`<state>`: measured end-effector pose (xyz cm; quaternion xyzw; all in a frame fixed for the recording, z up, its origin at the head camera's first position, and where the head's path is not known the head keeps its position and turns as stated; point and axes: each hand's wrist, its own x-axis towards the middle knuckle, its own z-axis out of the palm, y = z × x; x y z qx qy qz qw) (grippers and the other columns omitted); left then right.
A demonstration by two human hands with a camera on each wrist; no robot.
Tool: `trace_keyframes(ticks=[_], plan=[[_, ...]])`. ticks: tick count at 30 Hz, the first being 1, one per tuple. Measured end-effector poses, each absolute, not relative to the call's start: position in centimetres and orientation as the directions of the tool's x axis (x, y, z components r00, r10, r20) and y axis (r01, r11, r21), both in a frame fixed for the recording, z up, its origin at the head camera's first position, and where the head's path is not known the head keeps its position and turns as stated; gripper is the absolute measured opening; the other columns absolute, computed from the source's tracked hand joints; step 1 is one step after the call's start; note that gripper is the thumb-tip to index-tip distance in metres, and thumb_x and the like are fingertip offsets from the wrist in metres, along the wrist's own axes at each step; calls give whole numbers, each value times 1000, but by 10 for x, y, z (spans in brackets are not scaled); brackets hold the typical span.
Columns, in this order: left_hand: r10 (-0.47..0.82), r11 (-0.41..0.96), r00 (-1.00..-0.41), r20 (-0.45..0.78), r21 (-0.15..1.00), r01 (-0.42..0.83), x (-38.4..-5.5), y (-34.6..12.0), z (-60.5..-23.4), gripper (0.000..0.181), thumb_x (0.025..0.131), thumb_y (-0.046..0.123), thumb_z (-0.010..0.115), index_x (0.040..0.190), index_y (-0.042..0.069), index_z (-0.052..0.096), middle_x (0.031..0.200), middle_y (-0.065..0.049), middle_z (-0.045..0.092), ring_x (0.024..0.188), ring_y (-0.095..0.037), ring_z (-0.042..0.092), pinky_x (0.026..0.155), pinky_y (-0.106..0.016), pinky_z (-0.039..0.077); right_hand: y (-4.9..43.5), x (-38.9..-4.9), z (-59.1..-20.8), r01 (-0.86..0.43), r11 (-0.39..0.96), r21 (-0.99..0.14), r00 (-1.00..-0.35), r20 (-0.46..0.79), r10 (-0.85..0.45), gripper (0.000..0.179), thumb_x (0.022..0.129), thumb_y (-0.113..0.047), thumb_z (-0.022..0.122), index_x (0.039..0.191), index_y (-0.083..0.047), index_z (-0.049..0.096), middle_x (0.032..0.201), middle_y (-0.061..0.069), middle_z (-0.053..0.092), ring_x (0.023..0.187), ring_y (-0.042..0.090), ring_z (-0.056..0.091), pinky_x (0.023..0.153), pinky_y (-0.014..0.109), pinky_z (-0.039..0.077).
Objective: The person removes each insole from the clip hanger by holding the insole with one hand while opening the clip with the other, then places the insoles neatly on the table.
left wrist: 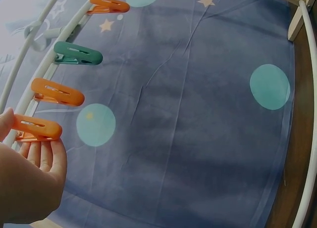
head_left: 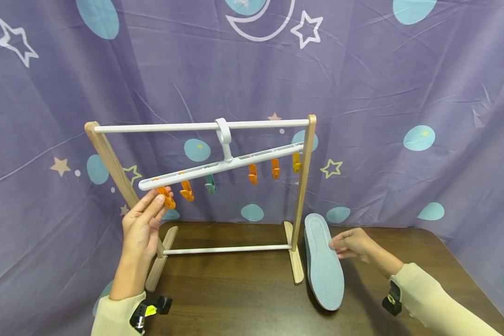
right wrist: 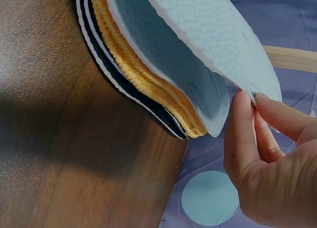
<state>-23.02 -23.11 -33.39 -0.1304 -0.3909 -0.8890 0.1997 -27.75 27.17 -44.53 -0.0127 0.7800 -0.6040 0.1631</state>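
Note:
My left hand (head_left: 140, 227) pinches the leftmost orange clip (head_left: 168, 200) at the low end of a white hanger (head_left: 180, 176). In the left wrist view, the thumb is at the top of that clip and the fingers lie under it. My right hand (head_left: 356, 244) pinches the edge of a light blue insole (head_left: 326, 275) between thumb and fingertips. In the right wrist view this top insole (right wrist: 218, 35) is lifted at an angle over another light blue insole (right wrist: 168, 65). Beneath lie a yellow fuzzy insole (right wrist: 124, 55) and dark ones with white edges.
The hanger hooks, tilted, over the top bar (head_left: 159, 127) of a wooden rack (head_left: 302, 191). More clips hang from it: orange, a green clip (head_left: 210, 183) and a yellow clip (head_left: 296, 163). The rack stands on a brown table (head_left: 235, 294) before a purple curtain (head_left: 382, 93).

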Motion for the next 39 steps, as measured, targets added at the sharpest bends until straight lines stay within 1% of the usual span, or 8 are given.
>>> trace_keyframes(ticks=[10,15,28,39], plan=[[-259,-613,-883,391,640,463,-230,-230,-335,22,96,-14,56,109,-6,73,101,-18,78,95,-24,77,89,-29,61,269,-279,-454,194,248,-949,-944,-250,-216,16,91,3,68,103,14,69,76,3,72,67,10,69,66,25,63],[-259,-622,-888,381,637,455,-230,-231,-335,23,96,-14,57,109,-5,73,101,-18,78,94,-24,77,89,-29,61,267,-281,-458,200,253,-946,-943,-256,-213,17,90,3,69,102,14,69,74,2,72,65,9,69,65,24,63],[-261,-606,-900,350,666,435,-229,-231,-333,24,96,-12,57,108,-2,75,101,-15,79,94,-22,77,88,-28,61,261,-281,-465,220,286,-933,-951,-270,-149,14,88,5,71,99,15,69,71,4,70,63,10,68,63,25,63],[-243,-625,-893,379,642,443,-233,-231,-335,24,97,-14,56,110,-5,74,102,-18,78,95,-24,77,89,-29,61,259,-281,-472,226,320,-920,-958,-269,-99,18,87,6,70,100,19,68,70,4,70,61,10,66,62,27,63]])
